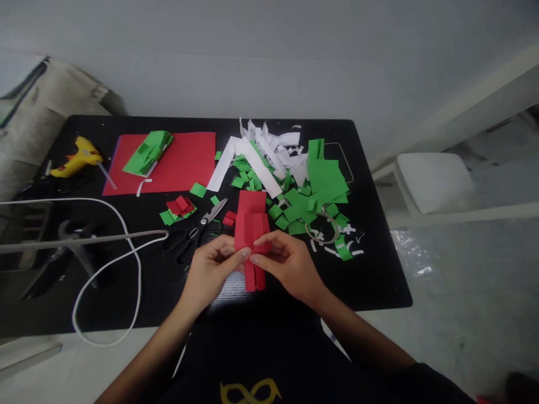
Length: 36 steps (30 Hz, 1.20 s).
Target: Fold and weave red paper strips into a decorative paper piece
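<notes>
Dark shirt (252, 359) fills the bottom edge, with both forearms reaching over a black table (379, 280). Left hand (210, 269) and right hand (290, 264) pinch a folded red paper (251, 224) between thumbs and fingertips, just above the table's near edge, at its middle. Scissors (197, 230) lie just left of it. Behind it, green scraps (324, 179) and white strips (256, 160) are heaped together. A red sheet (189, 160) and a yellow glue gun (78, 156) sit far left. A white cable (126, 247) loops off the left side. A grey wall stands behind, and a white stool (433, 179) stands on the pale floor to the right.
</notes>
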### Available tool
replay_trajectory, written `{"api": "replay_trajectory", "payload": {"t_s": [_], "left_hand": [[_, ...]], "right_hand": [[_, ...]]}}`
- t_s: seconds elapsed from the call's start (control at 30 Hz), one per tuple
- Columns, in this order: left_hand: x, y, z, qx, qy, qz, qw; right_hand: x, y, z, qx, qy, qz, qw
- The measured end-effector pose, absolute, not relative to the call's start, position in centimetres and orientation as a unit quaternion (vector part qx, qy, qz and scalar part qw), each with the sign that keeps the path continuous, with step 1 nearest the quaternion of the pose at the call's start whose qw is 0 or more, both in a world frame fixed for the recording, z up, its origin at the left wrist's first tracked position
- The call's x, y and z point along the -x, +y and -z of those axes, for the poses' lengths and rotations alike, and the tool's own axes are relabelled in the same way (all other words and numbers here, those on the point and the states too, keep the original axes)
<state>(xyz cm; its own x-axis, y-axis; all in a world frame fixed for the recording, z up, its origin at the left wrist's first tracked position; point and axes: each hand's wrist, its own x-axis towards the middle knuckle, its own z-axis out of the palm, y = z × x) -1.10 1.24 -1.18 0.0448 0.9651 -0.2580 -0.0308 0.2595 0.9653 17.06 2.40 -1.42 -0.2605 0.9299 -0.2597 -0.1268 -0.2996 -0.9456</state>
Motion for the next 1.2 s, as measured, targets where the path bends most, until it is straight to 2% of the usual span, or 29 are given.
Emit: {"api": "replay_trajectory", "payload": {"t_s": [0.23,0.4,0.57,0.9,1.2], "left_hand": [[0.84,1.23,1.13,-0.425,0.537,-0.446,0.577],[1.08,1.27,0.94,-0.454,0.528,-0.426,0.578],[1.24,1.19,0.72,-0.474,0.546,-0.421,0.548],[0.95,0.68,0.95,-0.503,0.568,-0.438,0.482],[0.88,0.71,0.70,-0.501,0.570,-0.452,0.469]], "right_hand": [[-16.98,2.26,1.01,0.471,-0.433,-0.657,0.399],[-16.87,2.24,0.66,0.450,-0.368,-0.696,0.422],[-17.14,2.57,0.75,0.491,-0.372,-0.685,0.388],[-16.87,2.63,0.81,0.501,-0.341,-0.679,0.414],[-17.43,2.77,0.96,0.514,-0.328,-0.686,0.397]]}}
